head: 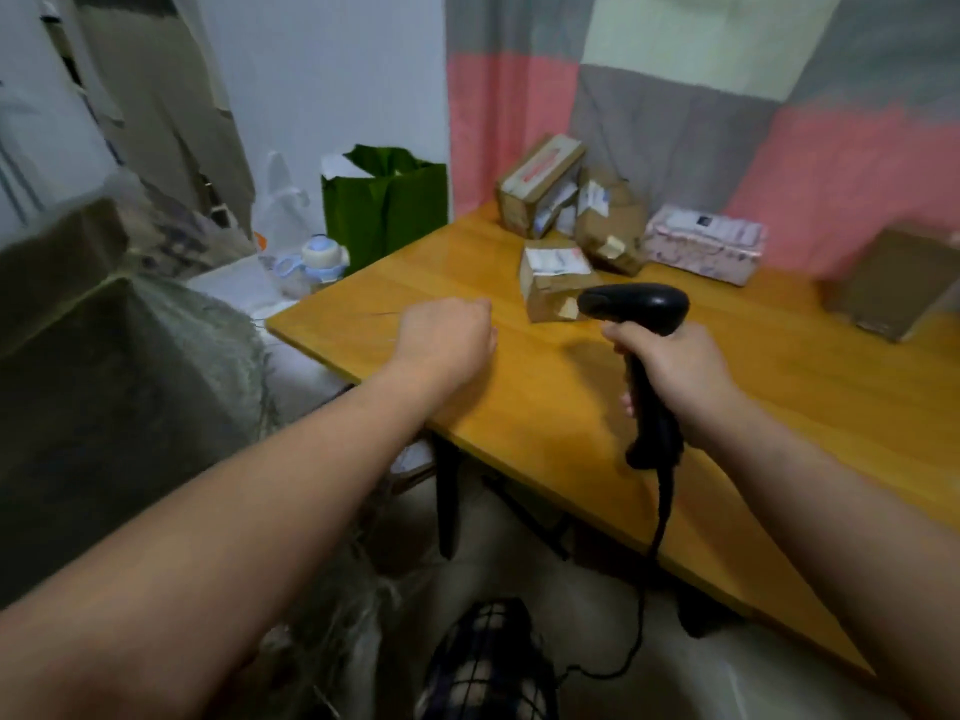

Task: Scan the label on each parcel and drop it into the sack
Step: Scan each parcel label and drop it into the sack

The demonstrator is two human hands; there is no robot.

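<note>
My right hand (pixel 675 371) grips the handle of a black barcode scanner (pixel 636 306) over the wooden table (pixel 779 407); its head points left toward a small brown parcel (pixel 550 278) with a white label. My left hand (pixel 447 340) hovers over the table's left part with fingers curled under, holding nothing. Behind stand a tilted cardboard box (pixel 537 187), a crumpled brown parcel (pixel 610 220), a pink-white parcel (pixel 704 241) and a brown box (pixel 893 283) at the far right. The grey woven sack (pixel 130 381) stands left of the table.
A green paper bag (pixel 384 205) and a small bottle with tape rolls (pixel 317 259) sit beyond the table's left corner. The scanner's black cable (pixel 660 527) hangs off the front edge. A pink and grey curtain (pixel 727 122) hangs behind the table.
</note>
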